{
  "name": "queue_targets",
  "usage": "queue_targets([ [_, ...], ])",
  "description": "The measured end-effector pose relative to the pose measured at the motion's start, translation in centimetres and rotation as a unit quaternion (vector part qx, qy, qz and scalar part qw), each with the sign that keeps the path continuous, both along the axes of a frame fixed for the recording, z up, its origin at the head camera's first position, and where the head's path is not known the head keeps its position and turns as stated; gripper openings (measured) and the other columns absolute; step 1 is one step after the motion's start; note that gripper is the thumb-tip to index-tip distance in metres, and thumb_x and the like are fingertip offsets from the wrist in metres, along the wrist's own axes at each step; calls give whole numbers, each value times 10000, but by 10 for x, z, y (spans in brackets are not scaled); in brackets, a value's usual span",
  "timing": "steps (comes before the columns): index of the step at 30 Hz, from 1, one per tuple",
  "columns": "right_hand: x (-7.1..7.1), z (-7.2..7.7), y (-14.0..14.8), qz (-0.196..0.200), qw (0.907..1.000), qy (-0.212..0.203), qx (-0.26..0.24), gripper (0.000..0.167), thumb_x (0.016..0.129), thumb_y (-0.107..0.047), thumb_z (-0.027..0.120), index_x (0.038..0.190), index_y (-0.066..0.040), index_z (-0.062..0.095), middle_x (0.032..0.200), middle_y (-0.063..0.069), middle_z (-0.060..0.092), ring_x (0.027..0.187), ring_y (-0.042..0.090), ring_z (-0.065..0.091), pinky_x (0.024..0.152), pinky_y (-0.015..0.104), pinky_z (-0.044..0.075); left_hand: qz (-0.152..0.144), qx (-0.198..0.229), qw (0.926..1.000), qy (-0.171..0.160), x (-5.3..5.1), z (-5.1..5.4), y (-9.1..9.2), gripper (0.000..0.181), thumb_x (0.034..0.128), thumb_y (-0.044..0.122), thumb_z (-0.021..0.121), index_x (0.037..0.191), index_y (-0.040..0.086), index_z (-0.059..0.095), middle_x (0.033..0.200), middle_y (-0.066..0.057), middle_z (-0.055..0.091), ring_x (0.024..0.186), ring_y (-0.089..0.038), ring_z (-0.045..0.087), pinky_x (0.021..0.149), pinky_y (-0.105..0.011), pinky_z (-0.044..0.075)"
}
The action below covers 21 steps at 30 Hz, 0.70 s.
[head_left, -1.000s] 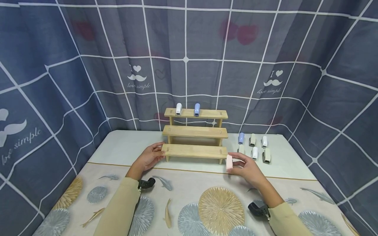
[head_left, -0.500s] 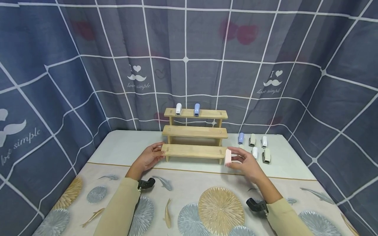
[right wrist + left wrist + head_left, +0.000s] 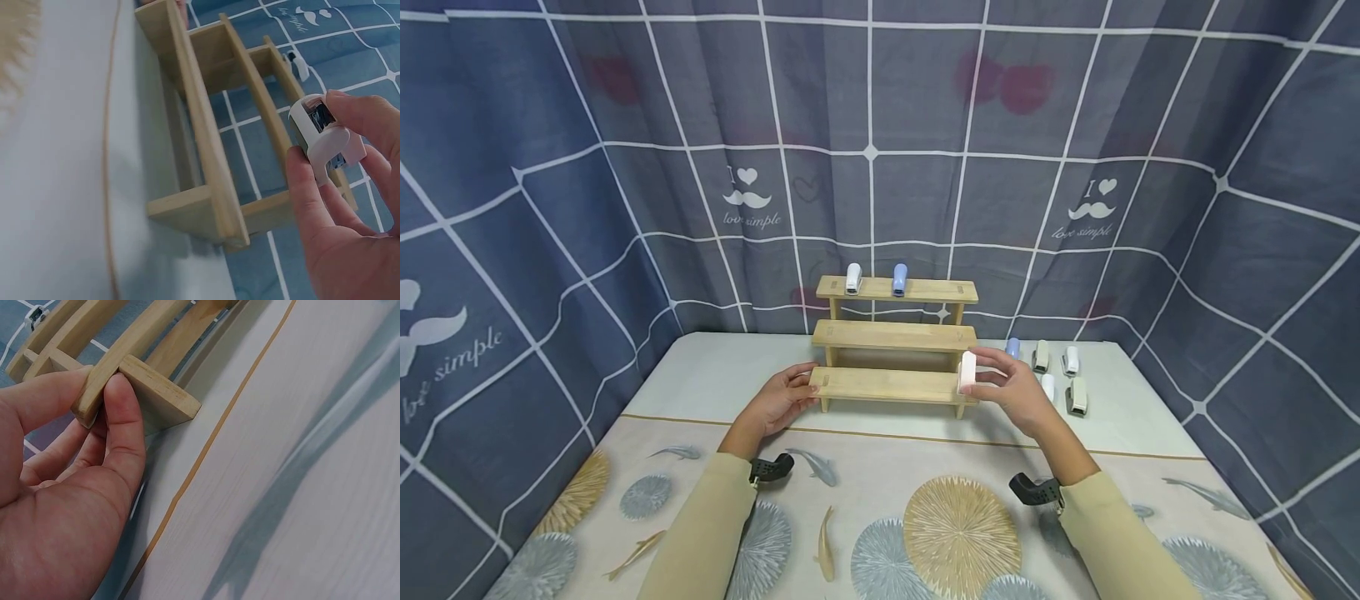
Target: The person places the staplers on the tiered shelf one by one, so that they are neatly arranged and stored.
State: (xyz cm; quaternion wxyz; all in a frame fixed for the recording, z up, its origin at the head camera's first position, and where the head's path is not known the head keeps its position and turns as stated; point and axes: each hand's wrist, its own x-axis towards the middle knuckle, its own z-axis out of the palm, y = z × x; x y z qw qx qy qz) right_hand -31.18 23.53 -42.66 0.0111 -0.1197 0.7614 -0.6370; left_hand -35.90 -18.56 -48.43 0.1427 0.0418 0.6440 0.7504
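Observation:
My left hand [image 3: 778, 402] pinches the left end of the lowest board of a three-tier wooden stand [image 3: 887, 385]; the left wrist view shows thumb and forefinger on that board end [image 3: 103, 381]. My right hand [image 3: 1018, 393] holds a small pale pink stapler [image 3: 967, 372] between thumb and fingers, in front of the stand's right end. In the right wrist view the stapler [image 3: 306, 128] is tilted, its metal inside showing. On the top board are a white stapler [image 3: 853, 278] and a blue stapler [image 3: 899, 280].
Right of the stand, several small staplers lie on the white cloth: a blue one [image 3: 1013, 347], beige ones [image 3: 1077, 397] and white ones [image 3: 1071, 360], some partly behind my right hand. A grid-patterned curtain [image 3: 917, 200] hangs close behind the stand.
My right hand has moved up and slightly left with the pink stapler, from beside the lowest board's right end to in front of it. My left hand has stayed on the stand.

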Motion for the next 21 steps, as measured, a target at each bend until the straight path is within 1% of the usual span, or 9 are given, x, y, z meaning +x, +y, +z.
queue_targets([
  [6, -15, 16, -5, -63, 9999, -28, -96, 814, 795, -25, 855, 1514, -72, 476, 1483, 163, 506, 1100, 141, 672, 857, 237, 599, 10, 15, 10000, -17, 0, 1, 0, 679, 976, -84, 575, 1584, -22, 278, 1186, -42, 599, 903, -89, 652, 781, -180, 585],
  [8, -20, 22, -7, -28, 9999, 6, -115, 817, 797, -20, 851, 1517, -61, 468, 1484, 172, 506, 1095, 144, 675, 855, 246, 606, 5, 25, 10000, -3, 0, 0, -1, 683, 975, -84, 578, 1584, -26, 276, 1182, -39, 600, 898, -87, 651, 778, -180, 584],
  [13, -31, 34, -12, 87, 9999, 54, -131, 782, 809, -7, 839, 1505, -80, 490, 1499, 188, 503, 1059, 129, 684, 859, 269, 616, -20, 60, 10000, 33, 0, -1, -1, 684, 975, -83, 579, 1582, -37, 266, 1157, -26, 609, 891, -86, 654, 773, -180, 584],
  [16, -38, 42, -15, 66, 9998, 49, -181, 756, 814, 17, 825, 1492, -97, 509, 1495, 188, 514, 1051, 137, 673, 860, 262, 613, -16, 82, 10000, 28, -1, -1, -1, 687, 972, -88, 577, 1582, -37, 265, 1152, -20, 610, 894, -89, 657, 770, -181, 585],
  [21, -53, 53, -19, -50, 9997, 42, -251, 755, 814, 32, 818, 1489, -117, 514, 1469, 152, 539, 1066, 147, 659, 849, 247, 613, 3, 93, 10000, -23, -3, -2, 0, 693, 966, -94, 577, 1585, -22, 275, 1172, -27, 602, 908, -99, 656, 769, -188, 588],
])
